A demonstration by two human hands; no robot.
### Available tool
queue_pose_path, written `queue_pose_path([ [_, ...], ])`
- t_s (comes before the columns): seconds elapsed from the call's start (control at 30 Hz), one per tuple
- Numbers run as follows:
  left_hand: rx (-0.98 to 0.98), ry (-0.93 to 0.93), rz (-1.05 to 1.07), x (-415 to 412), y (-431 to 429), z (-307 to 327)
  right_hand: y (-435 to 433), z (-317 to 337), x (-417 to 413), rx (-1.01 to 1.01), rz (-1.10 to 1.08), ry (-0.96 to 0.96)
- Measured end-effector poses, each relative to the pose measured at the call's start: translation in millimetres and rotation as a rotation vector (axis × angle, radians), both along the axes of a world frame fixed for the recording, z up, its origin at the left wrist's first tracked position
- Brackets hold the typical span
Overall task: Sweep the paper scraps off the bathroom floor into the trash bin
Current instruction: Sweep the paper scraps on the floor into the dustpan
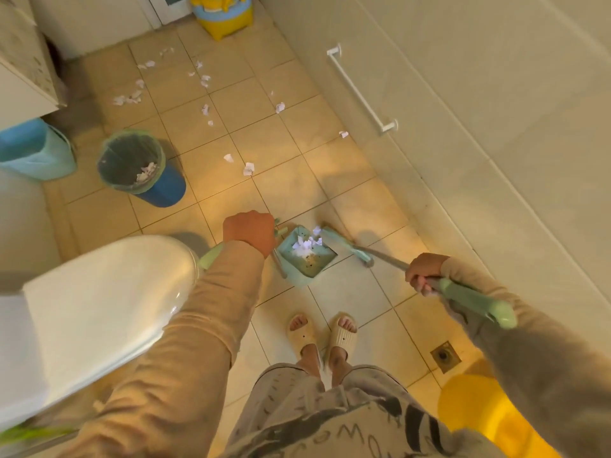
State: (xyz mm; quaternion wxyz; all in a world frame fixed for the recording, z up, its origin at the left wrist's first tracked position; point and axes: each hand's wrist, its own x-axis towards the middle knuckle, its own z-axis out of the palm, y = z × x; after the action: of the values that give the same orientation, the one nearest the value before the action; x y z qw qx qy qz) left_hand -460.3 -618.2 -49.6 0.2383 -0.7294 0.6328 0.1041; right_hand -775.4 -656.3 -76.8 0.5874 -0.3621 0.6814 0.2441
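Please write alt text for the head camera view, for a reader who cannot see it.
A person's left hand holds a dustpan containing paper scraps while the right hand holds a broom beside it. More scraps litter the tiled floor beyond, near a lined trash bin.

White paper scraps (pixel 204 81) dot the beige tiled floor (pixel 277 143). The dustpan (pixel 305 256) is mint green. The trash bin (pixel 142 170) is blue with a green liner.

dustpan handle (pixel 279 259): mostly behind left hand (pixel 249 231)
yellow tub (pixel 479 411): cut off, can't tell what it is
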Motion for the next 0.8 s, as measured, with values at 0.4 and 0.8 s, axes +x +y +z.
queue_pose_path([
  [0.4,0.027,0.008,-0.002,3,-4,2,16,0,17,-0.058,-0.013,0.005],
  [0.8,-0.013,0.011,-0.014,8,-15,3,59,7,16,-0.06,-0.042,-0.048],
])
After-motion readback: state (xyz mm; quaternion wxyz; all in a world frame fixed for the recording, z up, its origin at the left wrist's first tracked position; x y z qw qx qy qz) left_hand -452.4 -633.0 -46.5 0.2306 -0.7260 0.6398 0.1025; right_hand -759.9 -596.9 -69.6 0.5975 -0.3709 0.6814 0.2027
